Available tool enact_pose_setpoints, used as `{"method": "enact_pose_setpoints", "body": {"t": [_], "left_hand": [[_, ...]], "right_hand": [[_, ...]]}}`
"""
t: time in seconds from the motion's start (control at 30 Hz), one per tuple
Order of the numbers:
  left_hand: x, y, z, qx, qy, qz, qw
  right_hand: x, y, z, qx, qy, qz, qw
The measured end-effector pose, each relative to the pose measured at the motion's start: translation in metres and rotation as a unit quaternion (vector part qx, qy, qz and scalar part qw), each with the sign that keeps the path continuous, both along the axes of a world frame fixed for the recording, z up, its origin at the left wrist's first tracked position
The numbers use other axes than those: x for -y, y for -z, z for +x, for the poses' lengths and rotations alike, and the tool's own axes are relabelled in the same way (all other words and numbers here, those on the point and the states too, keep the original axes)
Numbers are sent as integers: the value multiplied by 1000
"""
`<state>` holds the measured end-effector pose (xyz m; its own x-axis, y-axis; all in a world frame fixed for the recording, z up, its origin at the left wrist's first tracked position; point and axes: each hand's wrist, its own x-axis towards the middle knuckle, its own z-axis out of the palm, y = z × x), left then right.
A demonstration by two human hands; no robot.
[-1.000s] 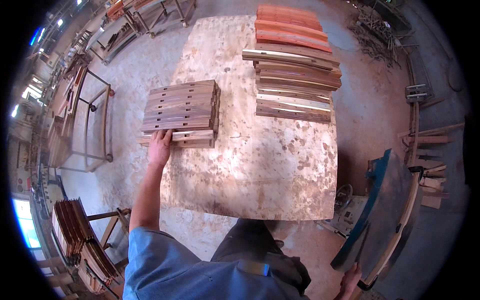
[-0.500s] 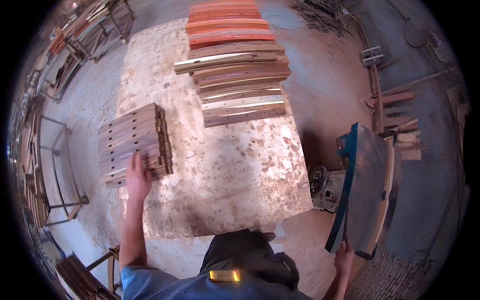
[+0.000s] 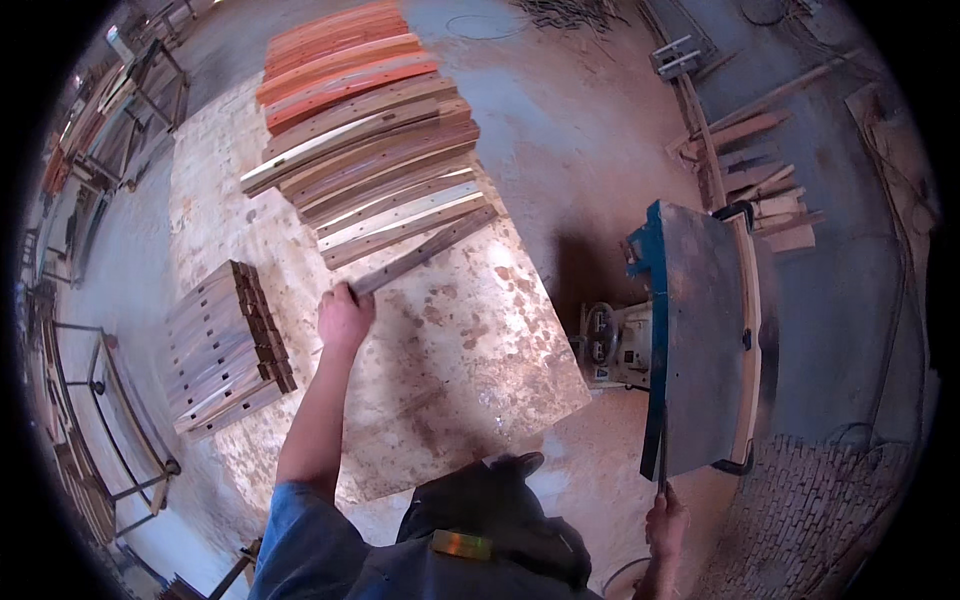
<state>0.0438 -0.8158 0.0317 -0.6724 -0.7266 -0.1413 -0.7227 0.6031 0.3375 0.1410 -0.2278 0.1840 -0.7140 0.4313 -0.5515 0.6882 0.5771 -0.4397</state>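
Note:
My left hand is closed around the near end of a dark wooden slat with small slots along it. The slat points away to the right, its far end beside a row of laid-out slats on the stained board tabletop. Left of that hand stands a neat stack of slotted slats. At the right, my right hand is closed on a thin dark strip at the near edge of a flat grey machine table with teal edging. The strip's full shape is hidden.
More slats, several with orange-red faces, fill the far end of the tabletop. A handwheel and pale machine body sit under the teal edge. Wood offcuts lie on the floor at far right; a metal frame rack stands at left.
My left hand has left the top of the stack and moved right, and now holds a slat. The view has turned, shifting the tabletop leftward. My right hand stays at the machine table.

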Motion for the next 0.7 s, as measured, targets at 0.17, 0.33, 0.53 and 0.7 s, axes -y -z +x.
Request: {"method": "enact_pose_setpoints", "body": {"t": [0.17,0.33,0.53,0.7], "left_hand": [[0,4,-13,-129,205,-17,970],[-24,20,-41,-11,199,-66,978],[-78,6,-23,4,216,-117,969],[-149,-16,14,-106,141,-38,984]], "right_hand": [[-18,19,3,-6,-56,15,998],[-38,21,0,-13,-98,31,995],[-82,17,3,-6,-108,27,994],[-162,47,16,-72,-114,-48,990]]}}
